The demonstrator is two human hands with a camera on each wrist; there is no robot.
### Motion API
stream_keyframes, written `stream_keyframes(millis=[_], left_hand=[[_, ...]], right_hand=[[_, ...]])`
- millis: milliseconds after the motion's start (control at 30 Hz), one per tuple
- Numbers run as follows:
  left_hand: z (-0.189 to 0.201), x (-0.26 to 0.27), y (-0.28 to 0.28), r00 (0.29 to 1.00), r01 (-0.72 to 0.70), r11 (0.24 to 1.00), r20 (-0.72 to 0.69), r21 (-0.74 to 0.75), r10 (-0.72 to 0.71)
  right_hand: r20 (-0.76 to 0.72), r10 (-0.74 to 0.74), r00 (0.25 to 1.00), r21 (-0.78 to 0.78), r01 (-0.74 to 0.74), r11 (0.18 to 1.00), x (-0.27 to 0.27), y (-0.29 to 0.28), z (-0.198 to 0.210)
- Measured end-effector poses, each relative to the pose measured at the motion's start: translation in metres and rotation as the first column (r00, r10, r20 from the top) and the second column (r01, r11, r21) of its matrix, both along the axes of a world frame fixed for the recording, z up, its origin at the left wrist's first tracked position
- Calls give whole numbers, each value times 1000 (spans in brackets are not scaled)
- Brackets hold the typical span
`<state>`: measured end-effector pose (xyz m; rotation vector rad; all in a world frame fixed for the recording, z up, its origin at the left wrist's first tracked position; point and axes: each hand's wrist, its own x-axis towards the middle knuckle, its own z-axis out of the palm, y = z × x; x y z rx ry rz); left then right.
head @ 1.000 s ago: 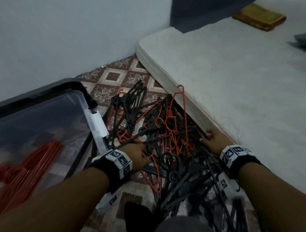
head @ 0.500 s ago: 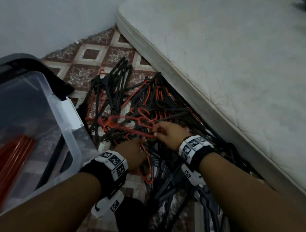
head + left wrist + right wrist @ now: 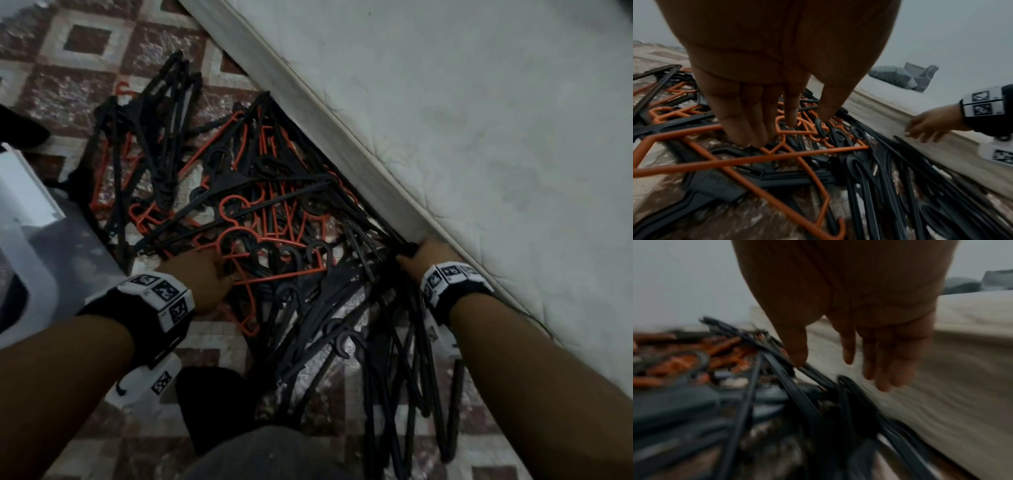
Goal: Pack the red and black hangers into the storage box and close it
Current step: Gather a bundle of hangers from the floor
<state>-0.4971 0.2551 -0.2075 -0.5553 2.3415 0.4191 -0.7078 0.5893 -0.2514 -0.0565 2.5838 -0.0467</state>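
Observation:
A tangled pile of red and black hangers point(image 3: 260, 205) lies on the patterned floor beside a mattress. My left hand point(image 3: 212, 267) reaches down at the pile's near left. Its straight fingers point(image 3: 748, 129) touch the neck of a red hanger point(image 3: 777, 155) and the thumb stands apart. My right hand point(image 3: 411, 253) is at the pile's right edge against the mattress side. Its fingers hang loose and the thumb brushes black hangers point(image 3: 789, 382); this view is blurred. A corner of the clear storage box point(image 3: 34, 246) shows at the left edge.
The white mattress point(image 3: 445, 137) runs diagonally along the pile's right side. More black hangers point(image 3: 394, 377) trail toward me on the right. My dark-clothed knee point(image 3: 260, 455) is at the bottom centre. Patterned floor point(image 3: 85, 37) shows beyond the pile.
My right hand left the middle of the pile, where it held a red hanger, and moved right to the mattress edge. The left hand stayed put. The view tilted down, hiding most of the box.

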Motion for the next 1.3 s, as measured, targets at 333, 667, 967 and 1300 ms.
stream_keyframes(millis=[333,667,967,1300], left_hand=[[-49,13,27,983,39,989,174,143,-64],[-39,13,52,999,-39,918,4,395,41],[-35,16,31,957,-186,976,-203,117,206],[-69,30,41,718,-655,557,189,511,670]], right_hand=[[85,-231,969,-7,232,973,58,29,-68],[162,-270,949,-473,315,823,64,-52,-43],[-53,-202,978,-555,139,820,81,-66,-26],[299,-292,908,-297,379,876,114,-57,-46]])
